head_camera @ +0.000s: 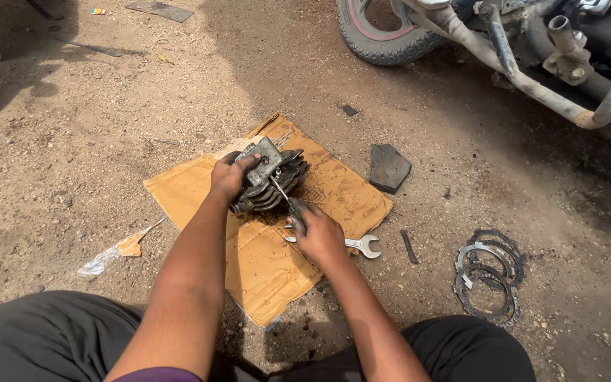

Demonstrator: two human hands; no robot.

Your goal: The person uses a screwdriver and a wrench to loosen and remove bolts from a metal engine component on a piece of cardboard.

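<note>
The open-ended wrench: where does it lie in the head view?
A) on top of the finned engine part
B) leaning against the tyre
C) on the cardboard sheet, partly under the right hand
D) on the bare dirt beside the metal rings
C: the wrench lies flat at the edge of the cardboard sheet, its handle hidden under the right hand, which holds a screwdriver.
</note>
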